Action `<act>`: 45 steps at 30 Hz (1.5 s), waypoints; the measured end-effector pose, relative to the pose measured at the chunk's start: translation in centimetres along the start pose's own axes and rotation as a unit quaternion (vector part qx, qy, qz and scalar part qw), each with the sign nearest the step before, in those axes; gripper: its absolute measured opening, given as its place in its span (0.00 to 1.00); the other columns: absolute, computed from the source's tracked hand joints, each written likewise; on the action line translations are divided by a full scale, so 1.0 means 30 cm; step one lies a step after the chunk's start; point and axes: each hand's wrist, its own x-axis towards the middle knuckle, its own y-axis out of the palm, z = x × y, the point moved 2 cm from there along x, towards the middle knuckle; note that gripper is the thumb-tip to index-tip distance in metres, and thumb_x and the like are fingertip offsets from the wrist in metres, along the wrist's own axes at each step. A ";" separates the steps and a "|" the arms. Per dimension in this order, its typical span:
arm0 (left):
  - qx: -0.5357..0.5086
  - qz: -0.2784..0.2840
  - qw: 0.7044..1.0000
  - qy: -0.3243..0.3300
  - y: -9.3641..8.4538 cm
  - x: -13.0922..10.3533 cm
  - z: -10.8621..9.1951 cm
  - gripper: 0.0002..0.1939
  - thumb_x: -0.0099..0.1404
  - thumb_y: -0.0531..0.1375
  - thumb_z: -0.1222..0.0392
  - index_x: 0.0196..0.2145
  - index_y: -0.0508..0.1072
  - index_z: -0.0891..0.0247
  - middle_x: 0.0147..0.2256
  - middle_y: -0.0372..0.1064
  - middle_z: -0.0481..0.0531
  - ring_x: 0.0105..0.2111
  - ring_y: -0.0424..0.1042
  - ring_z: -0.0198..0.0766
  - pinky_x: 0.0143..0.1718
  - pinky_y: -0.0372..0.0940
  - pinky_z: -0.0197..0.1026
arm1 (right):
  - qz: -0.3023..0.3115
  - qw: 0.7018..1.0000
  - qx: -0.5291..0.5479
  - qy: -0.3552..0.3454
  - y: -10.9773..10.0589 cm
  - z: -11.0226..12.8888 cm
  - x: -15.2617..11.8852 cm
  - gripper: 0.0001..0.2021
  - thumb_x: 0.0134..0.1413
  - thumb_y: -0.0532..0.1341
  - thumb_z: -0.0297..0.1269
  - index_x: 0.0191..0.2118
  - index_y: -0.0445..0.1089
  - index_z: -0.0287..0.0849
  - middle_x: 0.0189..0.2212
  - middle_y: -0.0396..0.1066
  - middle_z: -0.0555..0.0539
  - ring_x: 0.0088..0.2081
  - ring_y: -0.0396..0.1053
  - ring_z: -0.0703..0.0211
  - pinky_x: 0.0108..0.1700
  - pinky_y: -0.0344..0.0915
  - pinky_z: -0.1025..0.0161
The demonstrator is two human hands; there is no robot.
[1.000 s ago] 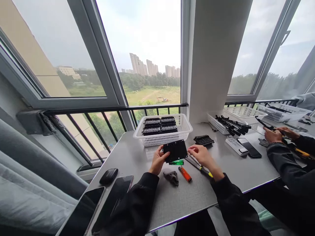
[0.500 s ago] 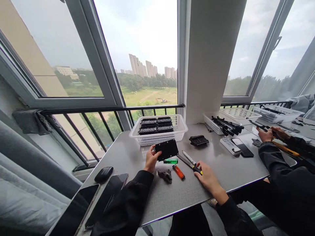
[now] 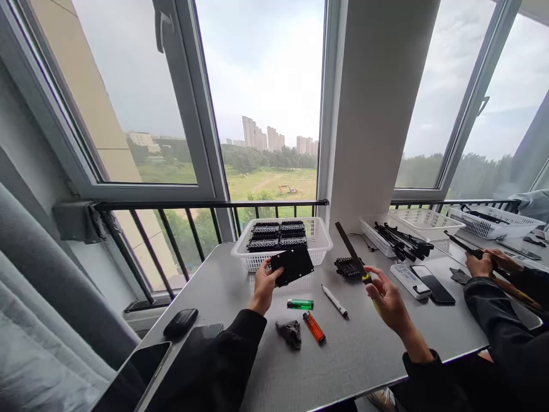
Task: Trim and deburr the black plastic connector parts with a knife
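My left hand [image 3: 263,286] pinches the left edge of a flat black plate [image 3: 294,266], held above the table in front of the basket. My right hand [image 3: 386,297] grips the yellow and black handle of a file-like tool [image 3: 352,247], its dark flat blade tilted up and to the left. Part of a black ribbed piece [image 3: 346,268] on the table shows behind the blade. Between my hands lie a green lighter [image 3: 300,304], an orange lighter [image 3: 314,327], a white pen [image 3: 334,301] and a crumpled dark cloth [image 3: 290,333].
A white basket [image 3: 323,240] holds black ribbed pieces. Another basket [image 3: 369,233] of long black parts stands right, near a white box [image 3: 409,281] and a phone [image 3: 433,284]. Dark devices and a mouse [image 3: 180,324] lie left. Another person's hands [image 3: 480,264] work at the far right.
My right hand has lifted the file-like tool off the table and raised its blade. The black plate stays in my left hand. The camera view has shifted, so the scene sits lower.
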 end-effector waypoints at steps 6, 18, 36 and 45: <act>-0.004 0.034 0.998 0.047 0.096 0.064 -0.112 0.31 0.42 0.73 0.54 0.42 0.67 0.61 0.25 0.74 0.46 0.22 0.74 0.39 0.21 0.66 0.35 | -0.067 0.995 0.061 -0.052 0.081 0.150 0.300 0.25 0.61 0.47 0.60 0.39 0.69 0.44 0.23 0.65 0.51 0.25 0.61 0.60 0.28 0.58 0.65; 0.023 0.032 0.993 0.112 0.152 0.204 -0.150 0.27 0.42 0.73 0.56 0.40 0.71 0.62 0.27 0.76 0.49 0.26 0.76 0.41 0.29 0.70 0.40 | -0.121 0.985 -0.117 0.035 0.244 0.104 0.503 0.26 0.50 0.56 0.66 0.24 0.65 0.45 0.22 0.73 0.47 0.25 0.68 0.56 0.28 0.56 0.65; 0.057 0.024 0.988 0.139 0.153 0.126 -0.203 0.20 0.49 0.69 0.60 0.41 0.71 0.61 0.28 0.76 0.51 0.27 0.76 0.43 0.30 0.70 0.42 | -0.132 0.964 -0.229 0.040 0.206 0.121 0.495 0.25 0.52 0.57 0.63 0.23 0.63 0.45 0.26 0.74 0.47 0.28 0.69 0.54 0.29 0.51 0.64; 0.052 0.026 0.989 0.138 0.154 0.103 -0.227 0.20 0.46 0.70 0.63 0.38 0.73 0.62 0.27 0.75 0.52 0.28 0.76 0.45 0.30 0.70 0.43 | -0.107 0.964 -0.243 -0.036 0.287 0.200 0.464 0.25 0.52 0.57 0.64 0.23 0.64 0.45 0.23 0.73 0.48 0.27 0.69 0.55 0.30 0.52 0.64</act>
